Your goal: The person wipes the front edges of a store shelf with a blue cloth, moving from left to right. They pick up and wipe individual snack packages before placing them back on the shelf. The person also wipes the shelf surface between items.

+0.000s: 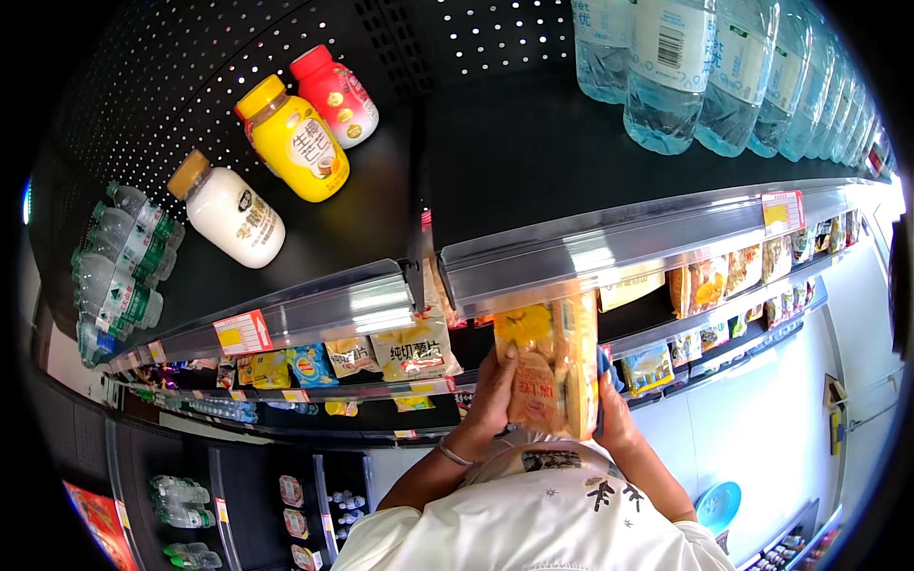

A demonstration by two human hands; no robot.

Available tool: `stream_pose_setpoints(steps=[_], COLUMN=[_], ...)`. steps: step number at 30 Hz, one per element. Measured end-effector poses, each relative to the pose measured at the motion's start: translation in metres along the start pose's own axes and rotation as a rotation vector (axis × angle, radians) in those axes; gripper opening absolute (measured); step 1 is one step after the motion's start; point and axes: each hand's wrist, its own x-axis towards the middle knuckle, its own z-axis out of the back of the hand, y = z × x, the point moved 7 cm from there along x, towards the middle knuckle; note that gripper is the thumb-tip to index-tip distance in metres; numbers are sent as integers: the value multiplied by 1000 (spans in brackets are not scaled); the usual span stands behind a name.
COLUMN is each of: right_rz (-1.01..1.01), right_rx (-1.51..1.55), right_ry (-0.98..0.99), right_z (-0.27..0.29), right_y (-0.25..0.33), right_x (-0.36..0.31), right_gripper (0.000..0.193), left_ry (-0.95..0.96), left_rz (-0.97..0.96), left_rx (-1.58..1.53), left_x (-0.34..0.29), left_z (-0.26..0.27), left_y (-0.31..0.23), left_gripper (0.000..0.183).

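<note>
In front of my chest, a yellow-orange food package (550,357) with a see-through side is held upright between both hands, just below the shelf edge. My left hand (491,392) grips its left side, thumb on the front. My right hand (616,415) is closed against its right side, and a bit of blue cloth (610,369) shows by those fingers. Closest to the package on the shelf behind are white and yellow snack bags (416,350). The package's top end reaches the clear shelf lip (533,276).
Above, a black shelf holds a white bottle (235,217), a yellow bottle (293,139), a red-pink bottle (335,97) and several large water bottles (671,71). Lower shelves carry snack bags (709,285). A blue basin (718,504) sits on the floor at right.
</note>
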Motion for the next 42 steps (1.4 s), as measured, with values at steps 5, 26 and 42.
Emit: stream_pose_setpoints(steps=[5, 26, 42], right_rz=[-153, -224, -195], right_rx=[159, 182, 278], right_ry=[-129, -211, -216], right_z=[22, 44, 94], right_y=[-22, -47, -21], right_x=[-12, -1, -3], right_gripper=[66, 57, 52], left_ry=[-126, -403, 13], left_rz=[-192, -582, -666], left_rx=[198, 1107, 1334], left_x=[30, 38, 73], left_z=[20, 44, -105], left_y=[-26, -48, -1], left_gripper=[56, 62, 63])
